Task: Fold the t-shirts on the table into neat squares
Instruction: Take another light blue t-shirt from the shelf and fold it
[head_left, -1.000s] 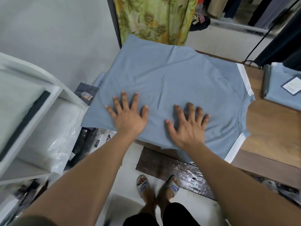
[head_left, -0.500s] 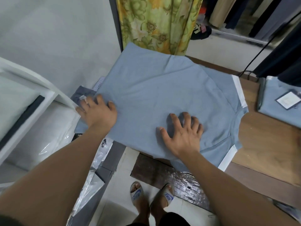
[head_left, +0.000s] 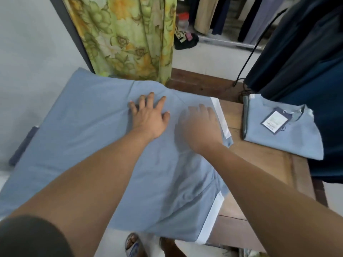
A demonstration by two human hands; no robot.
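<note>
A light blue t-shirt with white sleeve trim lies spread flat over the left part of the wooden table, its near hem hanging past the table's front edge. My left hand rests flat on the far middle of the shirt, fingers spread. My right hand, blurred by motion, lies palm down on the cloth just to the right, close to the white trim. A second light blue t-shirt sits folded into a square at the table's right, with a paper tag at its collar.
A green floral curtain hangs just beyond the table's far edge. Dark garments hang at the right, above the folded shirt. A black cable drops to the table's far corner. My sandalled feet stand below the front edge.
Both hands have slid from the shirt's near part to its far part, the left one coming in from the left edge. The view has shifted to the right and closer.
</note>
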